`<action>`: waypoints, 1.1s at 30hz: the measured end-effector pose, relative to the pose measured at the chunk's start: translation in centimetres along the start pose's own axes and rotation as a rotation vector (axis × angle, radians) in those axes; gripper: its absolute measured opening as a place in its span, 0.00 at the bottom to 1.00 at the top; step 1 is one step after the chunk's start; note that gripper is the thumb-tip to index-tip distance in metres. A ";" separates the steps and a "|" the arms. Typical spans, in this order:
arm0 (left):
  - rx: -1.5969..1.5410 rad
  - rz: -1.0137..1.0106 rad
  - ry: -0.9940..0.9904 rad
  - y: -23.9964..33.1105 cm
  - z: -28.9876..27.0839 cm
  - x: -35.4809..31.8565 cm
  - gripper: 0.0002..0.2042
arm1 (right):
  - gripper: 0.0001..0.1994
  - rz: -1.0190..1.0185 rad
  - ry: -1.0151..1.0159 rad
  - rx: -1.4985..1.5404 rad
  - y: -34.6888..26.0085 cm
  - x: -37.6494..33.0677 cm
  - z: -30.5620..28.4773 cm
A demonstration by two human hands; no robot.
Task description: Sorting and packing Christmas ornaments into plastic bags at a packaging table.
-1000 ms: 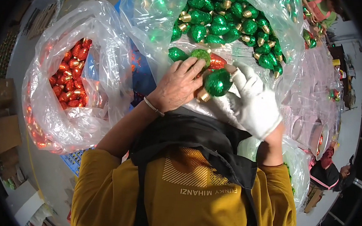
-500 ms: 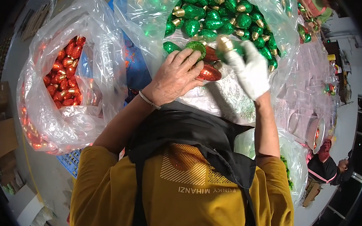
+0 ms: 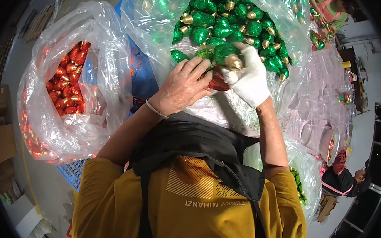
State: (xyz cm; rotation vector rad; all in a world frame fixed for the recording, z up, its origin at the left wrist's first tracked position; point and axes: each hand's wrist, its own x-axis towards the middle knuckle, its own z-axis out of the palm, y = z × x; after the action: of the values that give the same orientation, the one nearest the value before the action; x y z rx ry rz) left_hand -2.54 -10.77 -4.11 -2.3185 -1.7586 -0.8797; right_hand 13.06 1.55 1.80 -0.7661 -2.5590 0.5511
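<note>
My bare left hand (image 3: 181, 87) curls its fingers over a small bunch of glittery bulb-shaped ornaments. A light green bulb ornament (image 3: 204, 54) and a red bulb ornament (image 3: 219, 82) show past the fingertips; the palm side is hidden. In my white-gloved right hand (image 3: 250, 81) is a dark green bulb ornament (image 3: 224, 52), its gold cap toward me. That bulb is right beside the bunch, and the gloved fingers are close to the red one. Beyond both hands, many green bulb ornaments (image 3: 222, 28) fill an opened clear plastic bag (image 3: 155, 18).
At left stands a clear bag (image 3: 46, 123) of red bulb ornaments (image 3: 70, 83), near a blue crate (image 3: 70, 172). Another bag (image 3: 315, 174) with light green pieces is by my right elbow. Co-workers (image 3: 341, 178) are at the right and at the far right corner (image 3: 330, 12).
My right hand has come left and nearer to me. Its green bulb has turned, so the gold cap points toward me rather than away. My left hand stays almost in place.
</note>
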 end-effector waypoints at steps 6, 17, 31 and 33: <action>-0.007 0.001 0.020 -0.2 -0.3 0.0 0.24 | 0.25 0.043 0.124 0.102 0.9 -1.4 0.5; 0.015 0.035 -0.059 -0.6 -0.1 1.4 0.28 | 0.11 0.256 0.029 0.026 1.0 -0.2 0.2; 0.124 0.095 0.085 -1.8 1.6 2.5 0.21 | 0.09 0.141 -0.367 -0.316 3.7 1.9 -1.0; 0.075 0.069 0.026 -2.3 1.4 1.9 0.21 | 0.09 0.147 -0.392 -0.259 2.5 1.3 -1.0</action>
State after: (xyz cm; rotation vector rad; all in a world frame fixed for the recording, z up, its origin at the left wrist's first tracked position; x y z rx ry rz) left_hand -3.74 -7.82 -4.95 -2.2955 -1.6610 -0.8148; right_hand 13.60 4.51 1.84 -1.0281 -2.9942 0.4558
